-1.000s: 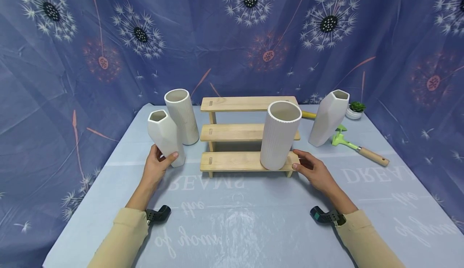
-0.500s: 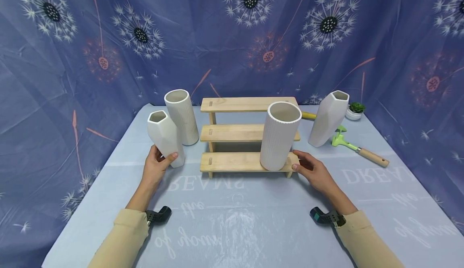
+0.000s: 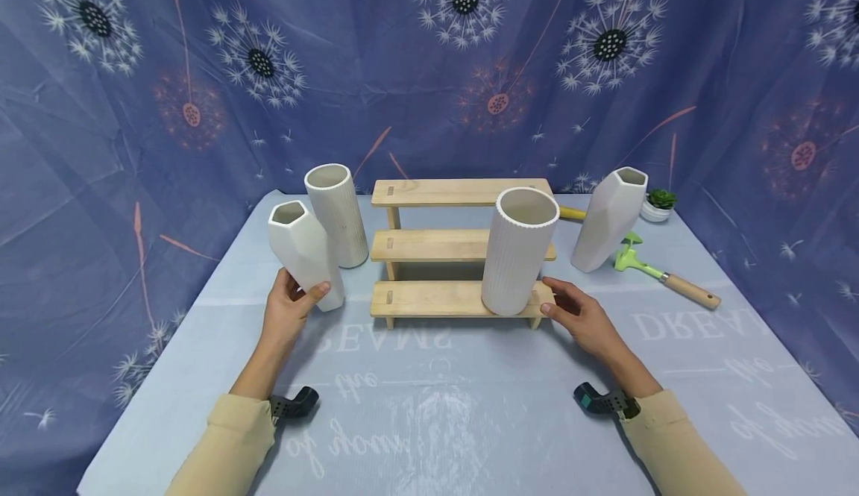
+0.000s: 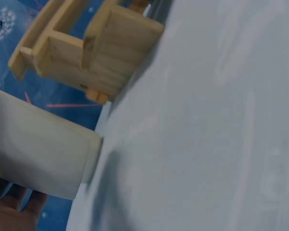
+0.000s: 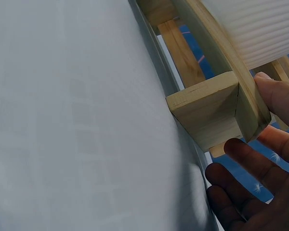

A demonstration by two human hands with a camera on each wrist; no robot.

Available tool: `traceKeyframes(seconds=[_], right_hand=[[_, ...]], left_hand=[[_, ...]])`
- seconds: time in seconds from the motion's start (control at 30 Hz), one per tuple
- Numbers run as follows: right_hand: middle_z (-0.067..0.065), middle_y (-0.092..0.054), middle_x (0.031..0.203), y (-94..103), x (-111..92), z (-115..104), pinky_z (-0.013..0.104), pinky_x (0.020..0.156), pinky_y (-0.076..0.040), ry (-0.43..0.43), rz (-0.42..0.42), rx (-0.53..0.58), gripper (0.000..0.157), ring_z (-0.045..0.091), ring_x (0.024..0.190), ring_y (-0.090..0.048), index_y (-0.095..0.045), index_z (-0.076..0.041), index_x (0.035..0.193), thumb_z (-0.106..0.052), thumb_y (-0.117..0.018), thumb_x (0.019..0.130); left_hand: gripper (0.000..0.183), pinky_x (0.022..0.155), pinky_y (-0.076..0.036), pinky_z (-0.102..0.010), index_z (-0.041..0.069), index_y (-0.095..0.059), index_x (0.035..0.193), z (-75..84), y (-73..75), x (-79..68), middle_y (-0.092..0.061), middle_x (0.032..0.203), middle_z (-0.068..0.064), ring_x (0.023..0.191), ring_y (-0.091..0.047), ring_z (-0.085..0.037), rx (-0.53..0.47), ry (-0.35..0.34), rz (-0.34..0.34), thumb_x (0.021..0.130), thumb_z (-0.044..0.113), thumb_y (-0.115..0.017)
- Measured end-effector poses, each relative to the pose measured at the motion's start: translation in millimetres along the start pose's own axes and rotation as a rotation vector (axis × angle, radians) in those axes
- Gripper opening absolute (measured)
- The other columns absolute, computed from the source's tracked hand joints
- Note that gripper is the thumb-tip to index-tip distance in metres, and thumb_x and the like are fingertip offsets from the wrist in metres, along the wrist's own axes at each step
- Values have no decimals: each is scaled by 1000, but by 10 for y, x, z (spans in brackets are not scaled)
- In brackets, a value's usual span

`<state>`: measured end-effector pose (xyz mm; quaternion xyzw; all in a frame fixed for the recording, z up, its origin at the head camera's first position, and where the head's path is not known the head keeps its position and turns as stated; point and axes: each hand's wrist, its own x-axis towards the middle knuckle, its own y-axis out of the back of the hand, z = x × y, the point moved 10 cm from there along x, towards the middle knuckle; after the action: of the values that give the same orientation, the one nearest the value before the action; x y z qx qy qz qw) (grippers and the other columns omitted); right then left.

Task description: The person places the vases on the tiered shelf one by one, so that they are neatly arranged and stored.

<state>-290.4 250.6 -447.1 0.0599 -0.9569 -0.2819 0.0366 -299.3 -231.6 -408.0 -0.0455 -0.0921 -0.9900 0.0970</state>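
Observation:
My left hand grips a white faceted vase near its base, thumb on the near side and fingers round the left. The vase leans slightly left, its base right at the table surface; the left wrist view shows the lower part of this vase with fingertips beneath it. At the right end of the three-step wooden stand, my right hand pinches the lowest board: in the right wrist view the thumb lies along the edge of the board, fingers curled past its end. A ribbed white cylindrical vase stands on that board.
Behind the held vase stands another ribbed cylindrical vase. Right of the stand are a second faceted vase, a green hand rake with a wooden handle, a small potted succulent and a yellow handle. A patterned blue curtain hangs behind.
The faceted vase in my left hand has tipped slightly further left at its top, and the hand has shifted a little. My right hand, the stand and the other vases have stayed put.

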Motion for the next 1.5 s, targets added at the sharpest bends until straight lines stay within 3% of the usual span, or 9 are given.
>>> traceKeyframes(seconds=[0.33,0.63,1.2,1.5], right_hand=[[15,-44,144,13,-11,-11,53,99,-42,7,5,-2,61,37,126,-48,-40,-16,143,-41,-60,91],[15,-41,146,17,-12,10,54,100,-42,0,2,-1,61,39,127,-47,-40,-17,143,-41,-60,91],[15,-49,140,17,-16,19,49,97,-43,37,8,-6,58,34,124,-51,-41,-16,142,-38,-59,92],[15,-48,141,-2,-11,-4,52,99,-42,35,0,-1,58,34,125,-50,-40,-18,144,-39,-58,92]], left_hand=[[64,87,-43,-10,13,-38,139,172,-27,-128,-50,133,-3,109,-51,-1,28,-33,-10,84,19,-72],[60,87,-45,-12,13,-41,137,403,-125,-242,-52,126,3,110,-53,-4,-49,-66,-37,84,13,-71],[63,86,-50,-18,17,-38,140,603,-492,-338,-53,129,-5,110,-57,-9,-81,-112,-160,85,14,-70],[66,88,-49,-19,20,-38,140,638,-661,-331,-52,132,-5,113,-56,-12,-67,-118,-187,83,15,-72]])
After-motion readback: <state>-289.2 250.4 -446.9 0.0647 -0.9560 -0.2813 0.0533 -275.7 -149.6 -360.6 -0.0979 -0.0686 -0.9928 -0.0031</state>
